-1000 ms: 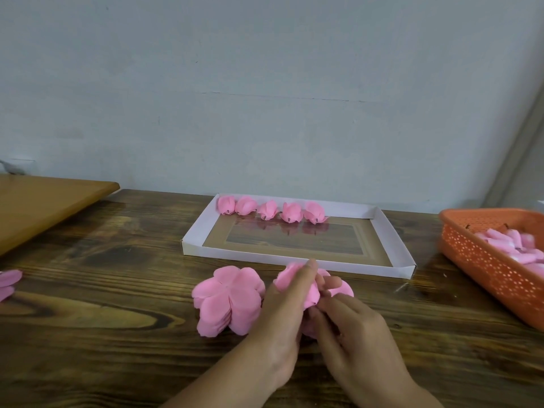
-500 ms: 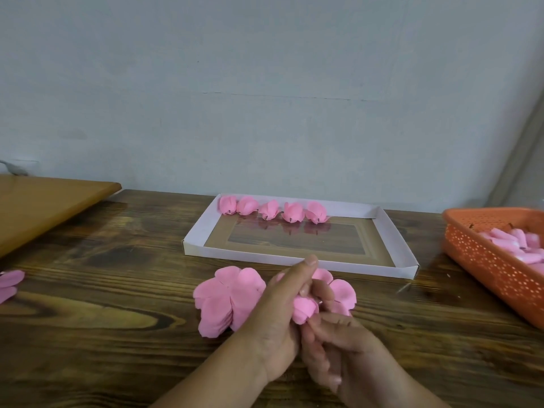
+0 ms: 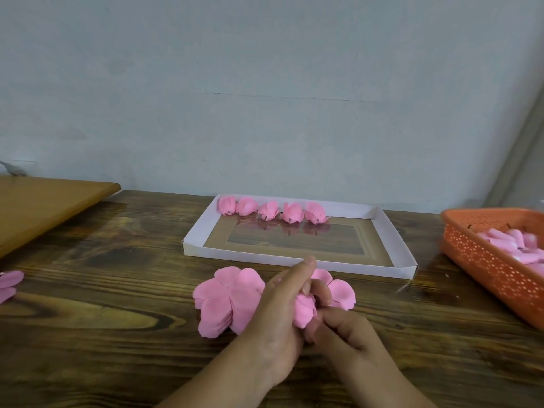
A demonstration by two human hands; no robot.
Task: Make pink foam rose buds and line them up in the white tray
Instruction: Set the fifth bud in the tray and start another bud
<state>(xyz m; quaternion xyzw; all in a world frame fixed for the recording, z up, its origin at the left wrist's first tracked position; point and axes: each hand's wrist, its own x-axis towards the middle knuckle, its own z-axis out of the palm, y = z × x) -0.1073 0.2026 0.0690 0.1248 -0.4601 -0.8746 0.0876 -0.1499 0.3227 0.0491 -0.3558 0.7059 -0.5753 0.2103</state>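
My left hand (image 3: 276,316) and my right hand (image 3: 350,334) meet over the table and both pinch a pink foam flower piece (image 3: 338,293), its lower petals folded up between my fingers. A stack of flat pink foam petal pieces (image 3: 226,298) lies just left of my left hand. Behind, the white tray (image 3: 391,237) holds a row of several finished pink rose buds (image 3: 272,212) along its far edge.
An orange perforated basket (image 3: 488,260) with pink foam pieces stands at the right. More pink petals (image 3: 8,284) lie at the left table edge. A light wooden board (image 3: 44,201) sits at the back left. A grey wall closes the far side.
My hands have folded the flower's petals tighter and my right fingers have curled further under it. The camera view has shifted slightly; the stack and the tray stay put.
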